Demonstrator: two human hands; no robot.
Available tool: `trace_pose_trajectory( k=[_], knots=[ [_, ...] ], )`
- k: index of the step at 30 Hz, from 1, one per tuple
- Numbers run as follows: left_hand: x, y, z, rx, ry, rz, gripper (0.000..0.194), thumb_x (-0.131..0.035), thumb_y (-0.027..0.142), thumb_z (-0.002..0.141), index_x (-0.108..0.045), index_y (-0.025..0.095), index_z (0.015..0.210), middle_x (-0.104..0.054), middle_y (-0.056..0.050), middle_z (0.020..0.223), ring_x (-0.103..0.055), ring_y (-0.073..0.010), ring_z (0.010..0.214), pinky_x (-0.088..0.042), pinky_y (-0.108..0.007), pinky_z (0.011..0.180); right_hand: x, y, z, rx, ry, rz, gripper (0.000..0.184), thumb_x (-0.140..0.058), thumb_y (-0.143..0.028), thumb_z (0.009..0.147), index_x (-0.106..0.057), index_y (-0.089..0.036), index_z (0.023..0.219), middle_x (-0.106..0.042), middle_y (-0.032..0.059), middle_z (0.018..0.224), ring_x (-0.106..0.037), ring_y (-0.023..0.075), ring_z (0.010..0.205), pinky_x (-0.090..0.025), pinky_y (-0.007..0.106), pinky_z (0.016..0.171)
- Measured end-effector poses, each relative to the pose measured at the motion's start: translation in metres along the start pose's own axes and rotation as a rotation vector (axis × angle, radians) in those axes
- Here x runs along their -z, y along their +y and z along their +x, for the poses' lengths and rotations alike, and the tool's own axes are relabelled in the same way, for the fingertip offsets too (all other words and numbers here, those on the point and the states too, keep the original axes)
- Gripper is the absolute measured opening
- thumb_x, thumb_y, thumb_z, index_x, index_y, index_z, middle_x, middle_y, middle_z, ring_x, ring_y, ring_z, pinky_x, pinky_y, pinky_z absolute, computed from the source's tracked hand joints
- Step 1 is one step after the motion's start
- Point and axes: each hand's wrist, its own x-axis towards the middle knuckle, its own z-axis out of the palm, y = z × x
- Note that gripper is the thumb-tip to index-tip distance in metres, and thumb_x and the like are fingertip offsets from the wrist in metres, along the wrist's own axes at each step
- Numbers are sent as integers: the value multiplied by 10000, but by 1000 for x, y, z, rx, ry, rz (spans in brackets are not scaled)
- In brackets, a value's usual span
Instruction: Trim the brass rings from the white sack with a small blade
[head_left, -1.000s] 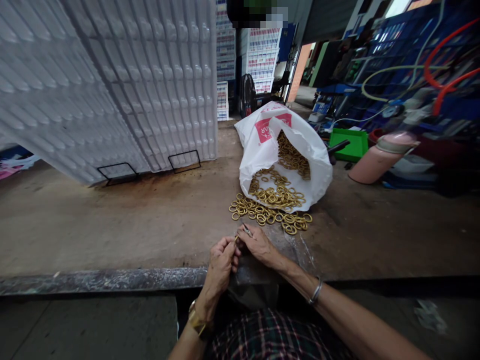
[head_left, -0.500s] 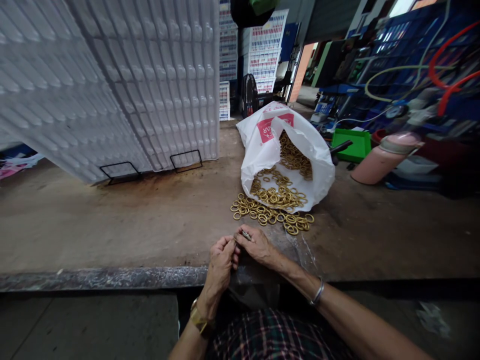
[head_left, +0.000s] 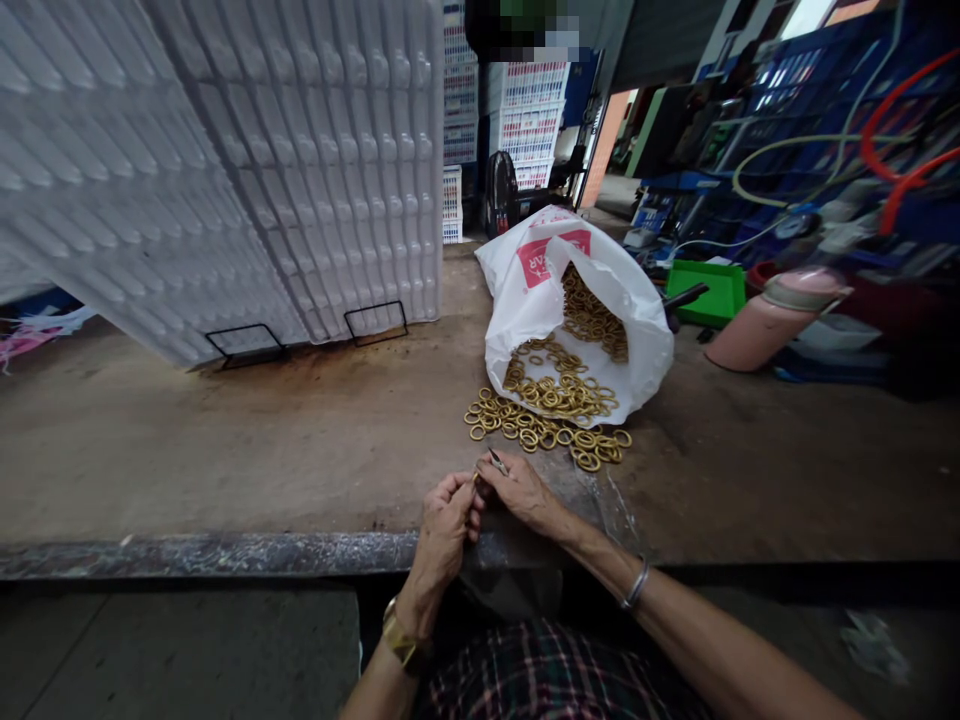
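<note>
Worktop (head_left: 337,440) stretches wide to both sides; near its front edge (head_left: 225,556), the left hand (head_left: 448,520) pinches a small golden piece (head_left: 475,477), the right hand (head_left: 525,492) grips a slim pointed tool (head_left: 498,462); golden rings (head_left: 529,436) spill from the white bag (head_left: 517,320) beyond.

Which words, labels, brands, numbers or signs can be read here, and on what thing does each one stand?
"AR", upside down, on the red label of the white bag; its other letters are unclear.
Red print higher on the bag: too blurred.
Gauge dial: too small.
</note>
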Motion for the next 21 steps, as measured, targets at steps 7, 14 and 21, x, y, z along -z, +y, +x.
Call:
trace_pose_trajectory(
  k=[7,14,21],
  knots=[
    [-1,2,0,-17,19,-15,350,-649,457,669,-557,138,778,-501,46,577,-376,-26,394,-277,-146,353,-1,-4,-1,37,-33,-155,254,-453,-382,800,-539,-171,687,-485,-39,562,-431,98,551,-316,207,514],
    [0,-1,0,-9,16,-18,356,-646,452,680,-578,135,826,-511,45,584,-385,-27,396,-283,-148,356,-2,-1,1,43,-38,-179,296,-409,-373,819,-474,-174,611,-463,-36,549,-407,97,535,-305,215,512],
    [1,-2,2,-5,-13,-12,347,-616,451,718,-560,136,854,-503,50,595,-386,-25,402,-293,-137,351,-2,-5,-1,36,-24,-129,298,-403,-360,828,-471,-175,605,-481,-32,551,-423,100,550,-319,213,530]
  ],
)
